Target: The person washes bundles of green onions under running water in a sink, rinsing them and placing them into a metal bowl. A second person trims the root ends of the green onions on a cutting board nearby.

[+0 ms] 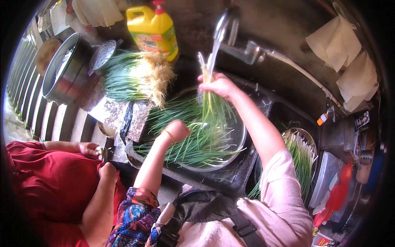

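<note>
My right hand (219, 86) grips a bunch of spring onions (210, 102), its white ends up in the water stream from a chrome tap (222, 24) and its green leaves hanging down. Below it, more spring onions (197, 145) lie in a wide, pale basin (243, 136) set in a dark stone sink (228, 179). My left hand (177, 132), with a bangle at the wrist, is over the leaves at the basin's left side. Its fingers are hidden, so its grip cannot be told.
Unwashed-looking rooted spring onions (139, 77) lie behind left, beside a yellow detergent jug (151, 31) and large metal pot (61, 71). A co-worker's hands (98, 157) are at left. A metal bowl of spring onions (297, 154) stands at right.
</note>
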A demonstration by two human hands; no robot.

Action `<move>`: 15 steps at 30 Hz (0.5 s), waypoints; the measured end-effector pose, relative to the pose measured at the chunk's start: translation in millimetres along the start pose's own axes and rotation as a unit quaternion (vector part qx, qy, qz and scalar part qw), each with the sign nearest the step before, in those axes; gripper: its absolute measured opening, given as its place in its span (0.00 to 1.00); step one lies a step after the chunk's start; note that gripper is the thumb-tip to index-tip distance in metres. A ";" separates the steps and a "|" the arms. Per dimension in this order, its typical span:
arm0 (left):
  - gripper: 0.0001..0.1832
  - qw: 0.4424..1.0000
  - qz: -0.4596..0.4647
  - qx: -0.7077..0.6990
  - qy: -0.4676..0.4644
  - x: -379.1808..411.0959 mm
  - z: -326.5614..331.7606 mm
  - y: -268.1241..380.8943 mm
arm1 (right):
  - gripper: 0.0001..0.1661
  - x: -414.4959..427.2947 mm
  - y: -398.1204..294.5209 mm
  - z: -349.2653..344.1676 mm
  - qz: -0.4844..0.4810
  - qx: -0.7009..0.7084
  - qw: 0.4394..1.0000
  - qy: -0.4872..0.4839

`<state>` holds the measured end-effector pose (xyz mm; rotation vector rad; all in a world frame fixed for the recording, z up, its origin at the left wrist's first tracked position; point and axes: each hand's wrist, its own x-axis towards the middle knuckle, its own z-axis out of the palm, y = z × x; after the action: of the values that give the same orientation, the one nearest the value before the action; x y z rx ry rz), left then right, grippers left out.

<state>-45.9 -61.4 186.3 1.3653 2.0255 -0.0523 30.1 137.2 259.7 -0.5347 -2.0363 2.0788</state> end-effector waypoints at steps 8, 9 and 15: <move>0.28 0.742 0.164 -0.633 0.148 40.7 -27.0 32.9 | 0.18 -6.6 3.4 27.8 -0.009 0.097 0.993 0.064; 0.25 0.732 0.194 -0.646 0.095 46.2 -23.7 40.0 | 0.19 -8.5 6.8 24.8 -0.009 0.095 0.991 0.089; 0.14 0.651 0.209 -0.727 -0.059 42.9 -20.8 81.5 | 0.11 -28.5 -2.4 -22.2 0.075 0.136 0.970 0.189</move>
<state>2.1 17.7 205.1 0.5788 0.8882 1.3456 64.4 147.1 265.9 -0.9709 -1.5130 2.0933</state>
